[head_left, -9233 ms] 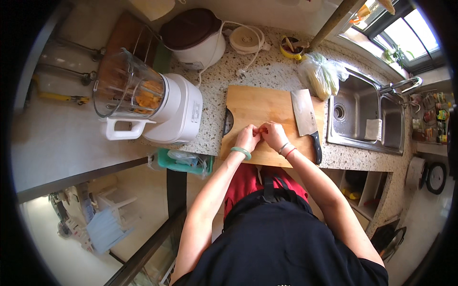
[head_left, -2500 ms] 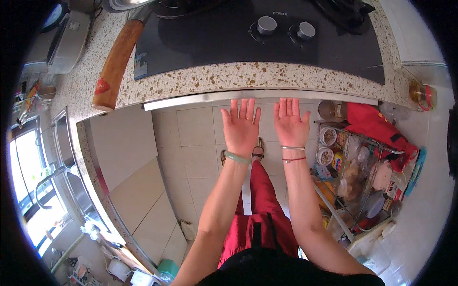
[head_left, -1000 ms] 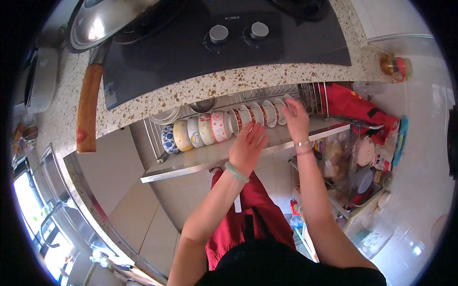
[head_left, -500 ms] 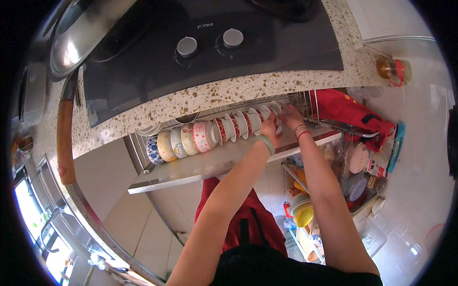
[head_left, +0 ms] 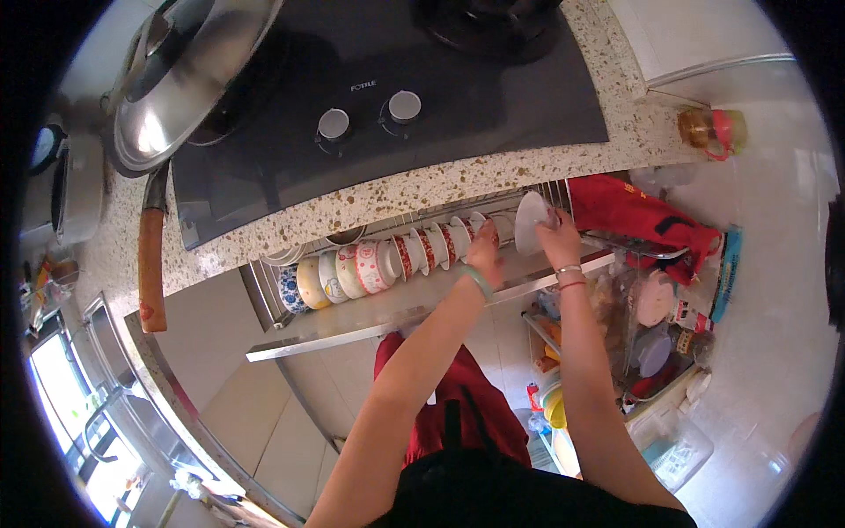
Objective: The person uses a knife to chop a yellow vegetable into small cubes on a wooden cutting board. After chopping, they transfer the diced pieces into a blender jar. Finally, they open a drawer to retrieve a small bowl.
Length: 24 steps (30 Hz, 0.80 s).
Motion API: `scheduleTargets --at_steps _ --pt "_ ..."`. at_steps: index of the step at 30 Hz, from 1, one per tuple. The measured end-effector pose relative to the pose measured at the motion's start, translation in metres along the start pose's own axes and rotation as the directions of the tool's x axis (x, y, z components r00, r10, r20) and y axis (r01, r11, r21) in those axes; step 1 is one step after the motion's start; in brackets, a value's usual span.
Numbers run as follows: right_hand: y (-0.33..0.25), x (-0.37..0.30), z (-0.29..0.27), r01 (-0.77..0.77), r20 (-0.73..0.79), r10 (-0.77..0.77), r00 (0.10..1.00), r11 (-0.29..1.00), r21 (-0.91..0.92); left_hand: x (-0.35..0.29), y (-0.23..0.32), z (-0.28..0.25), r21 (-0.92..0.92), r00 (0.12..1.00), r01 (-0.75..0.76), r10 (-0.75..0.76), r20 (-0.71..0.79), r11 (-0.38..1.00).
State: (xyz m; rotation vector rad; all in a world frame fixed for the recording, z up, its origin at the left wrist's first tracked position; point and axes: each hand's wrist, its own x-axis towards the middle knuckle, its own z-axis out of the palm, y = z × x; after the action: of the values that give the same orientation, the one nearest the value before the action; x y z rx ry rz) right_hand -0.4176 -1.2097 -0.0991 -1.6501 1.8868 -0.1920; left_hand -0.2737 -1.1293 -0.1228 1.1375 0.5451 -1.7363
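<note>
A white bowl (head_left: pixel 529 223), its wide round face tilted to the left, is gripped at its right side by my right hand (head_left: pixel 561 241) over the right end of the pulled-out drawer. My left hand (head_left: pixel 484 259) is at the right end of a row of red-patterned white bowls (head_left: pixel 427 250), its fingers apart and reaching to the last of them. Whether it presses on that bowl is hard to see. Further left in the same wire rack (head_left: pixel 261 286), several bowls with coloured patterns (head_left: pixel 356 268) stand on edge.
Above the drawer (head_left: pixel 339 333) lies a speckled counter (head_left: pixel 396 180) with a black gas hob (head_left: pixel 387 158). A lidded wok (head_left: pixel 167 106) has its wooden handle (head_left: pixel 151 273) over the counter edge. A red cloth (head_left: pixel 634 211) hangs at the right, over a shelf with containers (head_left: pixel 653 352).
My right hand has lifted a white bowl from the right end of the row and moved right with it. My left hand has shifted slightly left.
</note>
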Motion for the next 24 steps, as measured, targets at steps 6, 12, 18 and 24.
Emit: scheduleTargets --at_steps 6,12,18,24 --pt "-0.009 -0.059 -0.06 -0.39 0.393 0.095 0.914 0.47 0.792 -0.06 0.02 0.007 0.025 0.992 -0.067 0.064 0.113 0.997" --pt "-0.042 -0.128 -0.071 -0.485 0.487 -0.076 0.87 0.053 0.873 -0.156 0.051 -0.011 0.16 0.919 -0.152 0.08 0.385 0.975" --pt "-0.086 -0.173 -0.058 -0.581 0.567 -0.239 0.788 0.015 0.813 -0.213 0.064 -0.044 0.134 0.926 -0.301 0.256 0.276 0.944" --pt "-0.073 -0.206 -0.019 -0.664 0.662 -0.051 0.748 -0.068 0.745 -0.254 0.049 -0.092 -0.019 0.904 -0.35 0.343 0.254 0.937"
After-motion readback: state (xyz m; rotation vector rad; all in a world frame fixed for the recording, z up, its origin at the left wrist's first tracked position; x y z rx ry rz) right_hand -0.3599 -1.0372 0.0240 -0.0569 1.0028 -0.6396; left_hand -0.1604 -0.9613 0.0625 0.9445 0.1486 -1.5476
